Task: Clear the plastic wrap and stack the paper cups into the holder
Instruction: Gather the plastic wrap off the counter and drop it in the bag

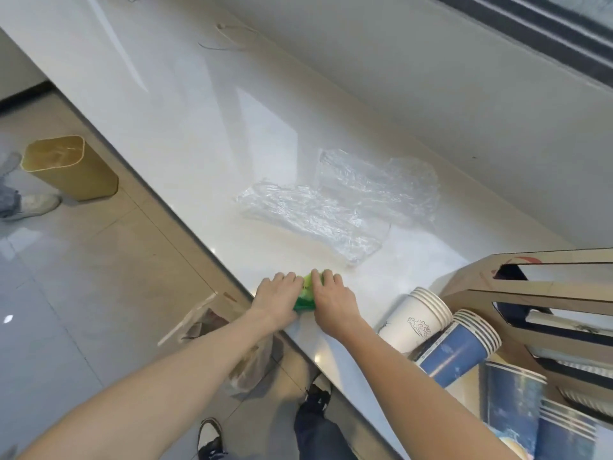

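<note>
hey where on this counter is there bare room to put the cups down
Bare counter runs from the crumpled plastic wrap to the far end, with only thin ties there. A smaller free patch lies between the wrap, the right hand and the white cups. The near right corner is crowded with blue cups and the cardboard holder.

Between your hands sits a bright green item (pixel 306 291). At two o'clock lies clear, glinting plastic wrap (pixel 335 204). At four o'clock: white cups (pixel 414 320) with a wave drawing, deep blue cups (pixel 457 350), a tan holder (pixel 544 287). The counter (pixel 185 104) is white.
</note>
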